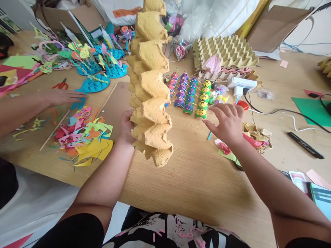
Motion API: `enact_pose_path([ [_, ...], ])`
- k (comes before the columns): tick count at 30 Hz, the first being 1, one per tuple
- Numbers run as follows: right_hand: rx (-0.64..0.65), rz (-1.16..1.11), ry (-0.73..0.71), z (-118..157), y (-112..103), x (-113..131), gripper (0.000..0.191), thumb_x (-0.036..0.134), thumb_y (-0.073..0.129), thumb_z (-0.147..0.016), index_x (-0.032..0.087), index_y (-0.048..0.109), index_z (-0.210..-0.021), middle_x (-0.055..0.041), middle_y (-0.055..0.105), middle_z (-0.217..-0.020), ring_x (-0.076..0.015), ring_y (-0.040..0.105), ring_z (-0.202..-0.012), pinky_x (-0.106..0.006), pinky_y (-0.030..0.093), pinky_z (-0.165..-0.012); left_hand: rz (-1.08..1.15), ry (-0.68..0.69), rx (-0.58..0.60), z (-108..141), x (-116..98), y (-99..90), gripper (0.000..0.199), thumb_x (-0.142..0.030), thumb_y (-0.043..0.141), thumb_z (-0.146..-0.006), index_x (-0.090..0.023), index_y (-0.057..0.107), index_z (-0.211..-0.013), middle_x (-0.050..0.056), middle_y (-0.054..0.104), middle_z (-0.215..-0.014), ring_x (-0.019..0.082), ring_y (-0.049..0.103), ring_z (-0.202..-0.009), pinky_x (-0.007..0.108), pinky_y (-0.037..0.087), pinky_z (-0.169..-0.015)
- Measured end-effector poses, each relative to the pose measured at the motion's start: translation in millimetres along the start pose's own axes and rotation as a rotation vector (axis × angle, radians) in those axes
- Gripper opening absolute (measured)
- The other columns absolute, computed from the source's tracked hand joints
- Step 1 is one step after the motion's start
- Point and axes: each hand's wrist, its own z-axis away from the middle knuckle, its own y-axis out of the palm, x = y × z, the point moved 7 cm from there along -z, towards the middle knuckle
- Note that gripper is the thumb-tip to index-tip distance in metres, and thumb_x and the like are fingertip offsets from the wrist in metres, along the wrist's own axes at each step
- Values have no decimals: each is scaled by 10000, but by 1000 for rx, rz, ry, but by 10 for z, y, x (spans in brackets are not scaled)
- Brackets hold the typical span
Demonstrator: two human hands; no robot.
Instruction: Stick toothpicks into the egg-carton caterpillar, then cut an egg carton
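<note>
My left hand (127, 128) grips the lower left edge of a yellow egg carton tray (152, 86), held upright on its edge above the table; part of the hand is hidden behind it. Its bumpy side faces right. To the right, my right hand (229, 122) hovers over the table with its fingers apart and nothing in it. Between the tray and that hand stand painted egg carton strips with small faces: a purple one (181, 90), a blue and green one (191, 94) and a yellow and green one (204, 100).
Paper scraps (77, 134) lie at left, near another person's hand (58, 97). Blue decorated bases (95, 82) stand behind them. Egg trays (224, 53) are stacked at the back right, by a white power strip (241, 82). A black marker (305, 145) lies far right.
</note>
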Motion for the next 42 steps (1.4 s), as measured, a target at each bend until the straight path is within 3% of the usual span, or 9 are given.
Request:
enact_pose_path([
  [5, -53, -401, 45, 409, -167, 253, 343, 496, 542, -1022, 266, 660, -1247, -134, 676, -1346, -321, 598, -1276, -518, 403, -1110, -49, -4, 94, -80, 43, -103, 225, -411, 567, -816, -267, 706, -920, 35, 792, -842, 272, 780, -965, 354, 636, -802],
  [11, 179, -1342, 345, 799, 108, 560, 371, 582, 502, -1034, 330, 626, -1276, -75, 671, -1356, -262, 622, -1299, -480, 531, -1078, -222, -50, 267, -69, 208, -24, 432, -349, 808, -602, -190, 705, -990, 43, 783, -847, 314, 783, -918, 377, 650, -788],
  [14, 193, -1592, 465, 867, 161, 630, 517, 682, 386, -1032, 380, 532, -1426, -61, 613, -1488, -269, 611, -1344, -497, 566, -1056, -330, -90, 374, 15, 321, 113, 568, -266, 888, -573, -179, 709, -1105, 46, 787, -942, 294, 782, -935, 341, 641, -785],
  [19, 117, -1526, 563, 886, 97, 542, 677, 665, 611, -941, 417, 414, -1539, -52, 523, -1608, -292, 559, -1423, -479, 568, -1079, -533, -129, 635, 178, 471, 295, 680, -340, 929, -685, -240, 670, -1305, 52, 763, -1181, 280, 740, -1112, 337, 606, -913],
  [25, 160, -1589, 633, 936, 184, 491, 564, 561, 733, -893, 337, 524, -1366, -79, 581, -1554, -283, 604, -1375, -467, 573, -1072, -576, -168, 721, 145, 538, 257, 745, -719, 832, -746, -217, 702, -1281, 100, 764, -1192, 339, 701, -1206, 386, 588, -964],
  [28, 167, -1632, 667, 938, 208, 482, 524, 524, 777, -861, 324, 554, -1291, -69, 631, -1497, -279, 627, -1347, -455, 583, -1051, -543, -221, 697, 98, 600, 213, 822, -807, 764, -753, -209, 690, -1313, 119, 761, -1209, 361, 700, -1216, 436, 591, -986],
  [34, 226, -1687, 664, 898, 197, 484, 524, 481, 796, -848, 328, 588, -1303, -53, 675, -1443, -284, 644, -1330, -449, 591, -1036, -487, -97, 589, 39, 548, 222, 727, -670, 810, -790, -223, 660, -1343, 88, 738, -1270, 332, 687, -1248, 412, 592, -996],
  [38, 272, -1703, 636, 861, 221, 453, 523, 465, 815, -828, 326, 623, -1295, -48, 694, -1417, -294, 652, -1316, -455, 589, -1041, -434, 86, 527, -29, 423, 249, 738, -728, 749, -802, -239, 622, -1340, 88, 712, -1295, 302, 710, -1177, 379, 613, -911],
  [42, 265, -1752, 643, 834, 240, 422, 516, 422, 828, -819, 319, 642, -1290, -45, 699, -1406, -296, 657, -1305, -462, 578, -1060, -564, 392, 394, -113, 225, 194, 745, -671, 752, -840, -298, 509, -1437, 81, 658, -1357, 235, 682, -1179, 300, 586, -891],
])
